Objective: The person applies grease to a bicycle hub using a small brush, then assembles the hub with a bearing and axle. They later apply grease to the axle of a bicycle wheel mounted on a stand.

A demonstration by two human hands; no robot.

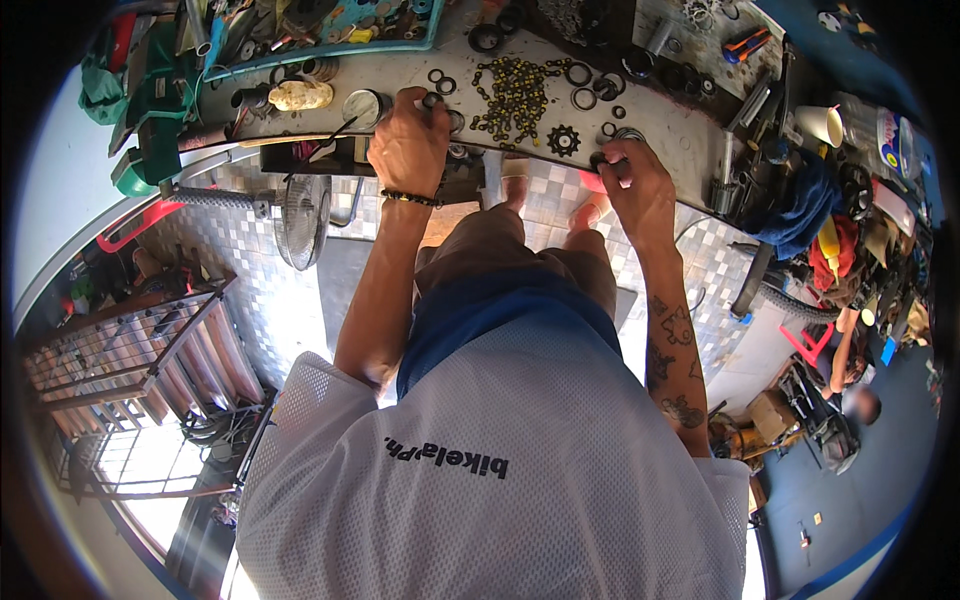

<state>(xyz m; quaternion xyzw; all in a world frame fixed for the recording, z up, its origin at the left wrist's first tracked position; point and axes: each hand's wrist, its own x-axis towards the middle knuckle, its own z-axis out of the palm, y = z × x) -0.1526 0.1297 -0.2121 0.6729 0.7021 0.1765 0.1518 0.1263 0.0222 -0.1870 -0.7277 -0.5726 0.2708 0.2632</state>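
At the near edge of the workbench [680, 140], my left hand [408, 145] is closed, its fingertips on a small black ring [432, 100]. My right hand [638, 185] pinches a small dark round part [598, 160] at the bench edge. Between the hands lie a black-and-yellow bicycle chain [510, 95] in a loose heap and a black toothed sprocket [563, 141]. Several dark rings, one of them a larger ring [583, 98], are scattered beyond the right hand. Left of my left hand sits a round metal-rimmed part [362, 106].
A blue tray [320, 58] of small parts and a green vise [158, 100] stand at left. A standing fan [302, 222] is below the bench. Tools, a pale cup [820, 124] and a blue cloth [812, 212] crowd the right. Another person [845, 350] is at far right.
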